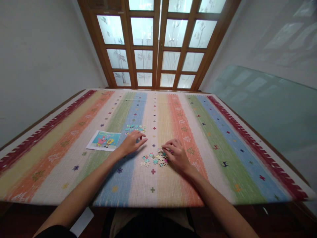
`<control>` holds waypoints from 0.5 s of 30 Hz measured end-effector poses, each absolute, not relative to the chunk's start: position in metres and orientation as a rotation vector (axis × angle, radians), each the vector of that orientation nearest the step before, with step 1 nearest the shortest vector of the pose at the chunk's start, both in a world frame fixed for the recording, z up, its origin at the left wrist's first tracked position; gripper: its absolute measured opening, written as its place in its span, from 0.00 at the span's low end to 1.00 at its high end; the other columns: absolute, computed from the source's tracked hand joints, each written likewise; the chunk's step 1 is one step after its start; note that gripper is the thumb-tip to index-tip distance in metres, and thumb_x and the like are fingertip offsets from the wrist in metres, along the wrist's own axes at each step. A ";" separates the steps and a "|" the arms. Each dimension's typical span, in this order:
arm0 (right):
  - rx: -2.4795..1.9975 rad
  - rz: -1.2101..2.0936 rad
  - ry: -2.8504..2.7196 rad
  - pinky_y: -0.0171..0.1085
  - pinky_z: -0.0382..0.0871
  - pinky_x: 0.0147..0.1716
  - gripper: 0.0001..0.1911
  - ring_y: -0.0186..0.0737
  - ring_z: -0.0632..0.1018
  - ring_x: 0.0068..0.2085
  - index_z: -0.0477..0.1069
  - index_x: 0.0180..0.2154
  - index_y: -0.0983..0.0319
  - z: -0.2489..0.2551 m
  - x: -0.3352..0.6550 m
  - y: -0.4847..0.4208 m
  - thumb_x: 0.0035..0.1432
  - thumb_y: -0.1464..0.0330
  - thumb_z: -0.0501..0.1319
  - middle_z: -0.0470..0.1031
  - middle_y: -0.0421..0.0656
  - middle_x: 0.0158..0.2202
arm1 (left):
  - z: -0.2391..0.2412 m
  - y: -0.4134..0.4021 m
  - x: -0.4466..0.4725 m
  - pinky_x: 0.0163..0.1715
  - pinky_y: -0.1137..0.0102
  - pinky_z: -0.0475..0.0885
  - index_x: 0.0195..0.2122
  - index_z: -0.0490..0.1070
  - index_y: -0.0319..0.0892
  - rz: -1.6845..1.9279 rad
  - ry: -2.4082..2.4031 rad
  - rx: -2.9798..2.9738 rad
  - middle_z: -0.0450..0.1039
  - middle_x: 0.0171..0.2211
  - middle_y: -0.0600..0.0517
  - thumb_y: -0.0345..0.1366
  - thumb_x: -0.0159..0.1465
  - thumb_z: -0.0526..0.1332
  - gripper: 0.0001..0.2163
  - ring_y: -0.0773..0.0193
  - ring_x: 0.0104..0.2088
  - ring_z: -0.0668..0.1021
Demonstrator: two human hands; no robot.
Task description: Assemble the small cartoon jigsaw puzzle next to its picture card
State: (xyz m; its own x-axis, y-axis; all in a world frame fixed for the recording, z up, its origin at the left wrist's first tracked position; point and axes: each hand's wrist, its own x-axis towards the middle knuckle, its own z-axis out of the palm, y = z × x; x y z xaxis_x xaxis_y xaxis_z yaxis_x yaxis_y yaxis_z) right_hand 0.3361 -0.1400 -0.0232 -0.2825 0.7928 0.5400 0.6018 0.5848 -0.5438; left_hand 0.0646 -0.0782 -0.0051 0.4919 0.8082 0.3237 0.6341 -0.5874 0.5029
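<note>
My left hand [133, 142] is held over the blue stripe of the cloth, thumb and fingers apart, with nothing visible between them. Just beyond it lies a loose group of jigsaw puzzle pieces [133, 127], mostly teal. My right hand [176, 153] is at the right side of a heap of jigsaw puzzle pieces [162, 160], its thumb and fingertips pinched together; whatever is in the pinch is too small to make out. Part of this heap is hidden under the hand. Several pieces [146, 159] are scattered to its left. A cartoon picture card [104, 140] lies left of my left hand.
A striped, patterned tablecloth [215, 185] covers the wide table. Wood-framed glass doors [157, 49] stand behind it, and a pale glass panel [267, 122] leans at the right wall. Below the front edge, a white sheet [83, 222] shows near my left forearm.
</note>
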 end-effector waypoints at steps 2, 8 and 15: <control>-1.054 0.271 -2.024 0.47 0.68 0.43 0.10 0.47 0.74 0.41 0.81 0.39 0.56 -0.023 0.335 -0.142 0.69 0.68 0.60 0.78 0.46 0.36 | -0.002 -0.090 0.080 0.42 0.63 0.73 0.48 0.78 0.42 0.716 1.083 2.289 0.80 0.39 0.47 0.43 0.71 0.59 0.13 0.59 0.36 0.77; -0.948 0.196 -2.032 0.46 0.68 0.41 0.11 0.46 0.73 0.39 0.82 0.42 0.55 -0.026 0.335 -0.144 0.68 0.69 0.60 0.78 0.46 0.35 | -0.005 -0.106 0.109 0.43 0.64 0.75 0.52 0.78 0.42 0.674 0.851 1.921 0.82 0.41 0.46 0.41 0.67 0.63 0.15 0.59 0.40 0.81; -0.889 0.104 -2.020 0.44 0.68 0.39 0.13 0.46 0.73 0.40 0.80 0.46 0.58 -0.028 0.335 -0.139 0.64 0.76 0.61 0.77 0.46 0.37 | -0.015 -0.099 0.110 0.38 0.66 0.75 0.46 0.78 0.38 0.755 0.900 1.664 0.81 0.38 0.45 0.44 0.62 0.68 0.17 0.60 0.35 0.80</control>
